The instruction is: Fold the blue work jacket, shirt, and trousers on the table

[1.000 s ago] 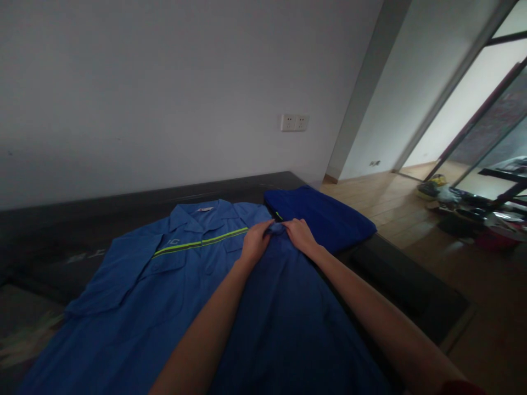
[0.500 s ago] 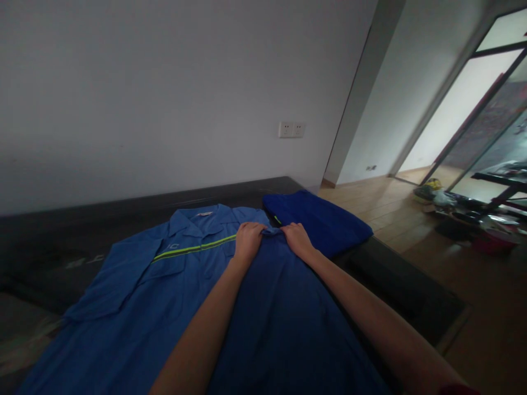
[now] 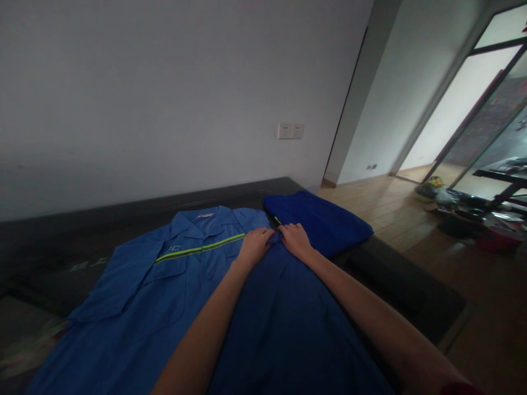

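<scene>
A blue work jacket (image 3: 164,296) lies spread out, collar away from me, with a yellow-green stripe across its chest. My left hand (image 3: 256,245) pinches the far edge of a darker blue cloth (image 3: 288,323) beside the jacket's right half. Close by, my right hand (image 3: 295,239) grips the same gathered edge, fingers closed. From my hands the cloth widens down toward me. I cannot tell whether it is part of the jacket or a separate garment. Just beyond my right hand lies a folded bright blue garment (image 3: 325,222).
Under the clothes is a dark table (image 3: 387,280), its back edge near a grey wall (image 3: 164,99) with white sockets (image 3: 290,130). Beyond its right end is wooden floor (image 3: 395,211), with a red basin (image 3: 496,238) and clutter by glass doors.
My hands have drawn closer together and slightly toward me, bunching the cloth's edge between them. The jacket's chest and sleeve have shifted a little to the right.
</scene>
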Motion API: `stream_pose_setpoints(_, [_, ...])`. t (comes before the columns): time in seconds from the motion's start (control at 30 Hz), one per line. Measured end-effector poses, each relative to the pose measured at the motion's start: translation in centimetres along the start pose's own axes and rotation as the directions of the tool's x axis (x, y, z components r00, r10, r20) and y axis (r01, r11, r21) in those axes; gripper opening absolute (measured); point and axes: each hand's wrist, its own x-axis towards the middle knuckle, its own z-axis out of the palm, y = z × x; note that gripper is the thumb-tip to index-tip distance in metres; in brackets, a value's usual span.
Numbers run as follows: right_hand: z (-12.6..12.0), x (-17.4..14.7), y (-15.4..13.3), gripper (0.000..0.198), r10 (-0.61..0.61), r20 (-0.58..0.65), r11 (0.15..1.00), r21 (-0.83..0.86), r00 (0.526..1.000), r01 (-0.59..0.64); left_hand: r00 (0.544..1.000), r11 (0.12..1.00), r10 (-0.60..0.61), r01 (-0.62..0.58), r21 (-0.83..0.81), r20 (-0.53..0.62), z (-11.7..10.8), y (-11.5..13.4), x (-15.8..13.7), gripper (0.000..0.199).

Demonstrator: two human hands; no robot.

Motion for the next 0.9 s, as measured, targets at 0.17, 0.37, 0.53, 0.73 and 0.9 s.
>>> stream_pose_setpoints(0.17, [-0.1,0.3,-0.1,0.024,0.007,0.037,0.998,-0.065,0.999,-0.005,0.995,0.994,-0.095,0.094,0.064,0.009,0.6,0.2,-0.2,0.018])
stream_pose_setpoints(0.37, [0.1,0.7,0.3,0.026,-0.021,0.053,0.996,-0.085,0.998,0.025,0.986,0.983,-0.164,0.164,0.081,-0.004,0.0,0.0,-0.3,0.025])
stream_pose_setpoints(0.53, [0.2,0.0,0.1,0.029,-0.044,0.070,0.992,-0.114,0.997,0.052,0.985,0.982,-0.171,0.169,0.081,0.016,0.0,-0.2,-0.1,0.028])
stream_pose_setpoints(0.73, [-1.2,-0.5,-0.2,0.035,-0.044,0.131,0.998,-0.041,0.990,0.050,0.985,1.000,-0.014,0.017,-0.018,0.172,0.0,-0.7,-0.1,0.024])
stream_pose_setpoints(0.9, [-2.0,3.0,-0.8,0.036,0.119,0.157,0.977,0.156,0.980,-0.144,0.983,0.994,-0.099,0.105,-0.029,0.157,-0.7,0.9,-0.1,0.035])
